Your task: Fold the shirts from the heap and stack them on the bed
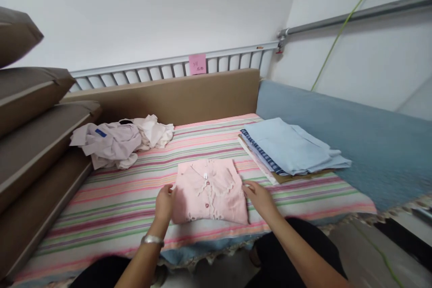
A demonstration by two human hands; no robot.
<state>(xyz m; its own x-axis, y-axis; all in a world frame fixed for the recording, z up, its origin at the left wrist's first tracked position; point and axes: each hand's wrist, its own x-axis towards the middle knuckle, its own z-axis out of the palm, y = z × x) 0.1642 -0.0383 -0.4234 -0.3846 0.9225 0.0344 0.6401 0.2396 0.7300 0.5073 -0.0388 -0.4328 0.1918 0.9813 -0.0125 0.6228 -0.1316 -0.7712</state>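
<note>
A folded pink shirt with buttons and lace trim lies on the striped sheet. My left hand is at its left edge, fingers curled onto the fabric. My right hand rests at its right edge, fingers reaching under or against the fold. To the right sits a stack of folded clothes, light blue on top with a blue striped piece below. A heap of unfolded pale lilac and white garments lies at the back left.
Brown cushions are stacked in steps on the left. A tan headboard and a white rail with a pink note stand behind. A blue cover spreads to the right. My dark-clad knees are below the bed's edge.
</note>
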